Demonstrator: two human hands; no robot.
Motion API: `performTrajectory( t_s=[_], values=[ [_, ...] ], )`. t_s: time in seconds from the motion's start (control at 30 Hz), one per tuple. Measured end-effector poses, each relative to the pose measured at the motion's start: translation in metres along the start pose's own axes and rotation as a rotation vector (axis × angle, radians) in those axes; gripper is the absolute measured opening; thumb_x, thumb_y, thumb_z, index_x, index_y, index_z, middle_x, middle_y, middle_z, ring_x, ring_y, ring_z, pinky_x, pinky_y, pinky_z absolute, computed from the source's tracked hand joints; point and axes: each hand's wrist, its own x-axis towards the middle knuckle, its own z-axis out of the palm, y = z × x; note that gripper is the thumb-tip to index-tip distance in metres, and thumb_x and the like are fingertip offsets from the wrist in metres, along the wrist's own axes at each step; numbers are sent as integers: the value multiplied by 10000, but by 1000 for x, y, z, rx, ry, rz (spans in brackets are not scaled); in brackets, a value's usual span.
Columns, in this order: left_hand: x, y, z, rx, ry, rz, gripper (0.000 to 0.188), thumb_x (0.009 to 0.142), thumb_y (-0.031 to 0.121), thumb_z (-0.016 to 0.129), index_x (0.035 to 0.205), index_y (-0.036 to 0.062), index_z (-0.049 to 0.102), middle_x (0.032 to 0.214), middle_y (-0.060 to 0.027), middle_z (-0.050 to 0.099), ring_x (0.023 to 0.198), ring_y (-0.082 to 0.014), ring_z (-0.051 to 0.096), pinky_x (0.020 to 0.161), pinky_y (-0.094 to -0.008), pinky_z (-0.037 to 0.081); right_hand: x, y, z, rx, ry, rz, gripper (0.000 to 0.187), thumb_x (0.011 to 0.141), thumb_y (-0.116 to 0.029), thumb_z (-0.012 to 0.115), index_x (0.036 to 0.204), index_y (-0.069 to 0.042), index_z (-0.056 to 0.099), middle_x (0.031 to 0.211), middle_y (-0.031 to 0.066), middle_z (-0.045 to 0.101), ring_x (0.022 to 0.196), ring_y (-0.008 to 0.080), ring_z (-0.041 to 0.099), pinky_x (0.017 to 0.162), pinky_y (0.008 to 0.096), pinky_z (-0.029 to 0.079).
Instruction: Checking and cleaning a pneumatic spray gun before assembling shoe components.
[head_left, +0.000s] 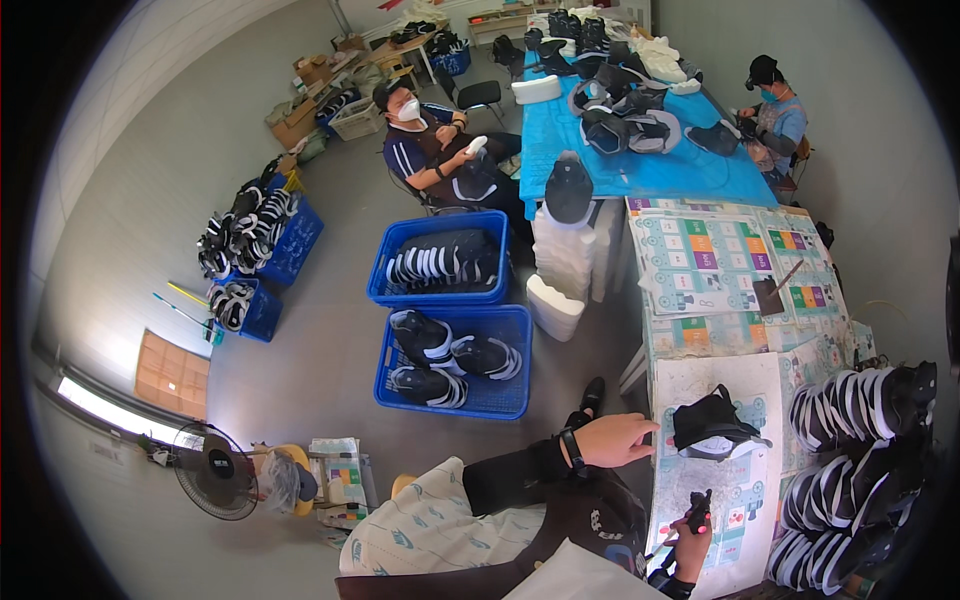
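A black shoe upper (pixel 708 420) with a pale grey edge lies on the white sheet (pixel 720 375) covering the near worktable. My left hand (pixel 612 440) is at the table's left edge, apart from the upper, its fingers stretched toward it and nothing seen in them. Closer to me, my right hand (pixel 692 548) is closed round a small black object (pixel 698 508) that stands up out of the fist; its exact kind cannot be made out. To the right rise rows of nested black-and-white shoe uppers (pixel 850 410).
Two blue crates (pixel 525 375) with shoe parts stand on the floor to the left. White foam pieces (pixel 556 307) are stacked beside the blue-covered table (pixel 650 180). A brush (pixel 772 297) lies farther up my table. Two co-workers sit at the blue-covered table.
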Motion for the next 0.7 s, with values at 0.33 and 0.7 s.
performTrajectory(
  t_s=[0.33,0.7],
  values=[
    [2,2,9,-8,-54,32,459,1006,326,683,1347,26,617,945,-105,657,847,-309,661,746,-431,502,-4,2,0,17,-2,-1,309,820,60,617,1116,-7,563,833,82,667,671,204,707,448,310,593],
    [29,15,48,5,-225,215,439,971,285,707,1296,1,629,1019,-172,665,921,-367,669,812,-475,526,3,-16,6,-18,-10,-39,249,861,43,578,1092,-38,533,874,76,664,636,156,670,466,302,586]
  ],
)
